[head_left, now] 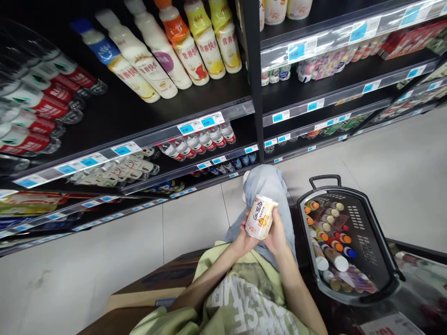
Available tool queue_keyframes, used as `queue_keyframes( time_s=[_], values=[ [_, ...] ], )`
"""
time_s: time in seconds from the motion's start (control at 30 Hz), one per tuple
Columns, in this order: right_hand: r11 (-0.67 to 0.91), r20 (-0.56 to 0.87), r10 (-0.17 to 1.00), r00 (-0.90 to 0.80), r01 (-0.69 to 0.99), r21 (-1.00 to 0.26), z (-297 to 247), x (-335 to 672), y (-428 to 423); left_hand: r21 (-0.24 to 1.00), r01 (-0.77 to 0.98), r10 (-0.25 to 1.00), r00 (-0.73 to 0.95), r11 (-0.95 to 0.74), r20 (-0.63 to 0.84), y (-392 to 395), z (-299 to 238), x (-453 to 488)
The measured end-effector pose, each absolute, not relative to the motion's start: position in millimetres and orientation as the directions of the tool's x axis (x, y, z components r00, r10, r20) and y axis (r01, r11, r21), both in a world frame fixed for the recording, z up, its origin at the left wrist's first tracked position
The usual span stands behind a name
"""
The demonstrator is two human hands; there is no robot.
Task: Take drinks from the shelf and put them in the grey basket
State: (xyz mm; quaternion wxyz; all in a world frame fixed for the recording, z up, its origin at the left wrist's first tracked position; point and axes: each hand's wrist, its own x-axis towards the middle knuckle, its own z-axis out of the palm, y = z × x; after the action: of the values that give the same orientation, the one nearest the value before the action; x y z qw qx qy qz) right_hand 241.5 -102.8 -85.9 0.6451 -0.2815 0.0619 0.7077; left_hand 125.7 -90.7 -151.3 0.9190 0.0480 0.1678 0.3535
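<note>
A white can (259, 217) with dark lettering and an orange picture on its label is held in front of my knee, tilted a little. My left hand (246, 239) is wrapped round its left side. On the other side, my right hand (277, 232) closes on the same can. Parts of the fingers are hidden behind it. To the right stands a black shopping basket (366, 204) with a handle, holding several bottles with orange, white and blue caps and some small packs.
Shelves (223, 104) with price tags run along the front. Several milk-drink bottles (188, 46) stand upper left, beside water bottles (45, 100) with red labels. Small packs (323, 67) sit on the right shelves. Pale floor tiles (195, 218) lie below. A brown box (146, 298) is behind my left arm.
</note>
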Motion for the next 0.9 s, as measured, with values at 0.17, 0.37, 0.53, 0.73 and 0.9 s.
queue_keyframes(
  time_s=[0.17,0.37,0.53,0.73,0.9],
  values=[
    [-0.148,-0.488,0.873,0.003,-0.952,-0.27,-87,241,-103,0.215,-0.645,0.68,0.699,0.733,-0.222,-87,-147,129],
    [-0.152,-0.496,0.868,0.004,-0.95,-0.273,-87,240,-101,0.251,-0.644,0.691,0.686,0.722,-0.227,-88,-146,129],
    [-0.147,-0.499,0.866,0.002,-0.955,-0.258,-87,240,-100,0.23,-0.592,0.635,0.729,0.772,-0.256,-90,-161,121],
    [-0.156,-0.488,0.873,-0.016,-0.956,-0.248,-88,241,-100,0.16,-0.6,0.619,0.731,0.784,-0.287,-91,-165,118],
    [-0.16,-0.49,0.871,-0.011,-0.951,-0.264,-85,242,-100,0.136,-0.62,0.632,0.734,0.773,-0.249,-91,-162,120]
  ],
)
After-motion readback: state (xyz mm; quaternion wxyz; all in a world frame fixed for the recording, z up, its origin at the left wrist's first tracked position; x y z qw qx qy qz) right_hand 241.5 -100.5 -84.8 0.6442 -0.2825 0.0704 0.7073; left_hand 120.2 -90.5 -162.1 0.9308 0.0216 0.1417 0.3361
